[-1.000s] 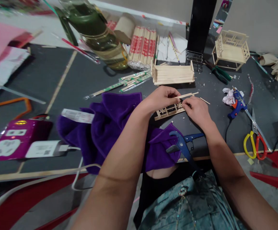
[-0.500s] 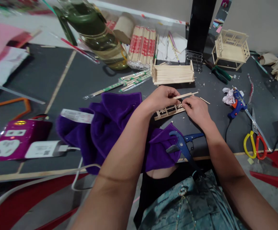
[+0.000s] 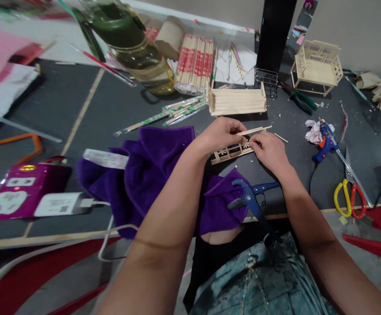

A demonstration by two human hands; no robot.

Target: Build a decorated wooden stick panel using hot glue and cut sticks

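Note:
Both hands meet over a small wooden stick frame [image 3: 231, 153] lying on the dark table. It has crossbars and star-shaped pieces between its rails. My left hand [image 3: 228, 131] is closed over its back edge, the fingertips pressed on the frame. A thin wooden stick [image 3: 258, 130] juts out to the right from under those fingers. My right hand [image 3: 269, 148] pinches the frame's right end, which the fingers partly hide. Just behind the hands stands a miniature stick bench [image 3: 238, 101]. A short loose stick [image 3: 280, 138] lies beyond the right hand.
A purple cloth [image 3: 164, 162] spreads below my left forearm, with blue cutters [image 3: 249, 197] on it. At right lie a blue glue gun [image 3: 326, 138] and scissors [image 3: 350, 197]. Behind are a bottle [image 3: 138, 52], bundled chopsticks [image 3: 195, 61], and a miniature stick chair [image 3: 318, 68].

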